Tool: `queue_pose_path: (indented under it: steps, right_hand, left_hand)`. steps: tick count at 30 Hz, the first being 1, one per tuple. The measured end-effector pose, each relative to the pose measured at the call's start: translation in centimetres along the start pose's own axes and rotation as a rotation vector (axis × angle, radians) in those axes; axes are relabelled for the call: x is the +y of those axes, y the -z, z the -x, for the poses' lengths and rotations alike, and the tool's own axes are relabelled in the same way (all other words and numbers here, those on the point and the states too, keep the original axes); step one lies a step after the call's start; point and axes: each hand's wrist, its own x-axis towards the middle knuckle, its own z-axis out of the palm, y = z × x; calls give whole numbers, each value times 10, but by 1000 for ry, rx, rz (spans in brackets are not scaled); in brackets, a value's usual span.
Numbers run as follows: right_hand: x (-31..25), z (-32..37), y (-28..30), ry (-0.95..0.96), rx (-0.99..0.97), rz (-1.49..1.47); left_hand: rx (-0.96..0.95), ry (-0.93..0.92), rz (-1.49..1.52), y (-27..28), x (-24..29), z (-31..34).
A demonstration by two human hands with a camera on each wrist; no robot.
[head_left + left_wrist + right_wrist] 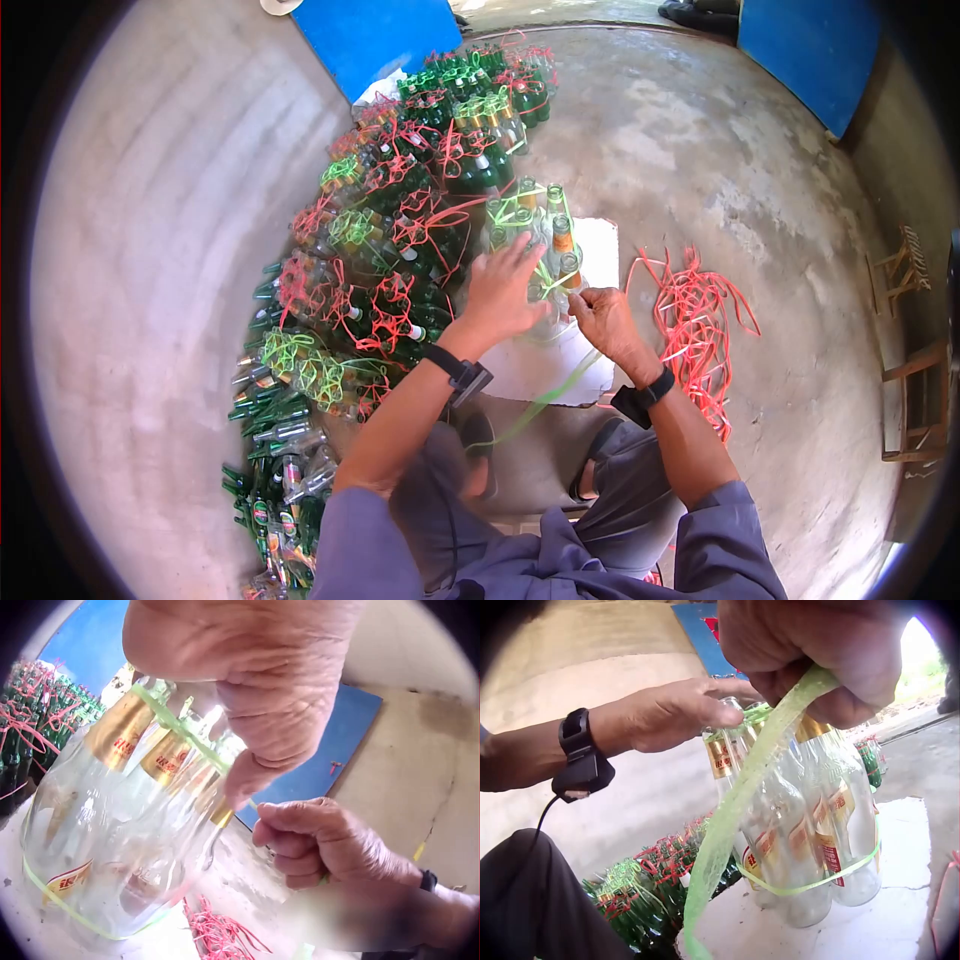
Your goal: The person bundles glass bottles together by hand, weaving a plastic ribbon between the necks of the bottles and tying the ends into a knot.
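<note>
A bundle of clear glass bottles (791, 832) with gold neck labels stands upright on a white board (510, 372). One light-green plastic strap (859, 871) circles the bottles low down, and more green strap (171, 720) runs among their necks. My left hand (508, 292) rests over the bottle tops with its fingers spread, its thumb close to a neck at the bundle's edge. Beside the necks, on the right, my right hand (610, 322) pinches a green plastic strap whose loose tail (731, 810) hangs down toward my legs.
Green and clear bottles (400, 260), many tied with red or green strap, crowd the floor on the left. Loose bottles (285, 490) lie nearer me. A tangle of red strap (695, 320) lies right of the board. Wooden furniture (915, 400) stands far right.
</note>
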Motion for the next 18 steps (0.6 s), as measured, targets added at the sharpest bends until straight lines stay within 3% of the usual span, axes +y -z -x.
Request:
queue_pose_path:
  steps: [7,9,18]
  right_hand:
    - [0,5,22,76,28,-63]
    - [-1,6,28,-1,-7,19]
    - [-7,16,30,175,46,139]
  left_hand:
    - [-6,131,-114,-8,20,6]
    - [-21,156,-121,-7,22,3]
    - [-8,232,-80,-8,29,3]
